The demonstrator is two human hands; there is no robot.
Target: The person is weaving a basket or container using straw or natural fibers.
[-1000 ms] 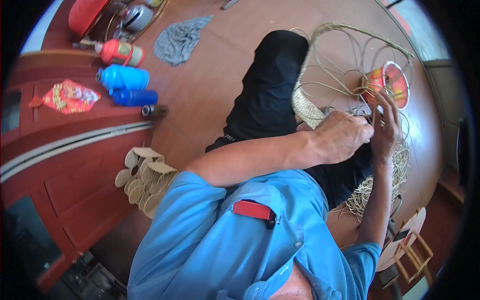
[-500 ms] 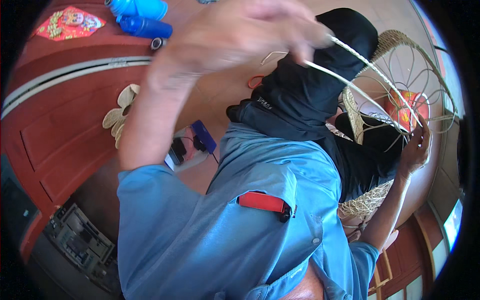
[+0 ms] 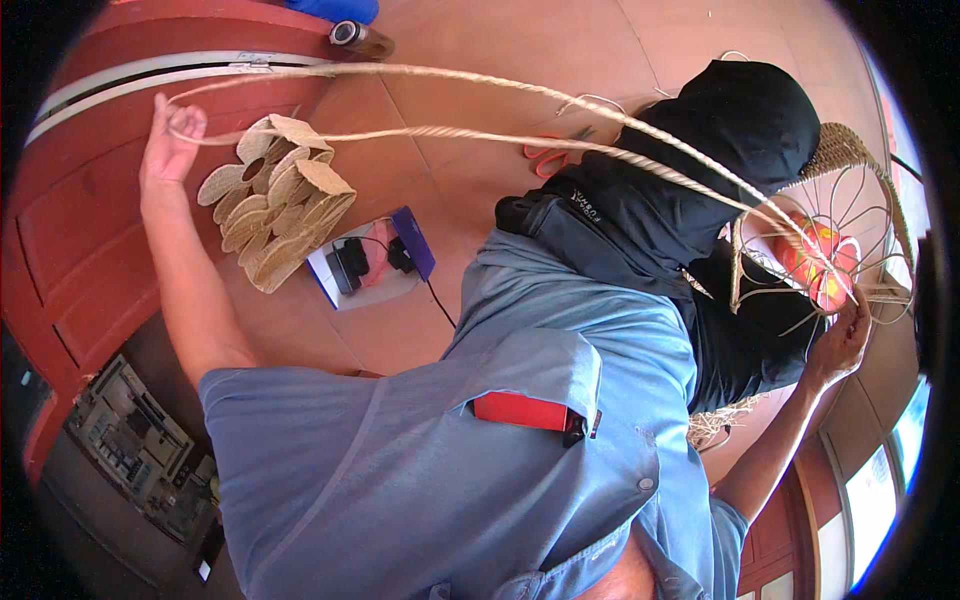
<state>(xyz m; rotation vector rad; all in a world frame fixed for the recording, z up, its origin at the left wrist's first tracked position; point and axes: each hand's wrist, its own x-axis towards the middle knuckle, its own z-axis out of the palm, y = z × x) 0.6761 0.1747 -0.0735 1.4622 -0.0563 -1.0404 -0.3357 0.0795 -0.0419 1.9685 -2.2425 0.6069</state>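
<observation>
Our left hand (image 3: 176, 142) grips a looped cord (image 3: 450, 132), our right hand (image 3: 842, 338) its far end; a box (image 3: 360, 294) holds black gadgets (image 3: 347, 265).

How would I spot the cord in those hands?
Find the black trousers. In view, the cord crosses them, doubled, between the left hand and the right hand. Two long, twisted strands set it apart from the thin-looped woven frame.

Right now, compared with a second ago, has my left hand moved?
Yes, leftward: your left hand was well right of the woven straw pieces; now it is beyond their left side in the view, holding the looped cord.
</observation>
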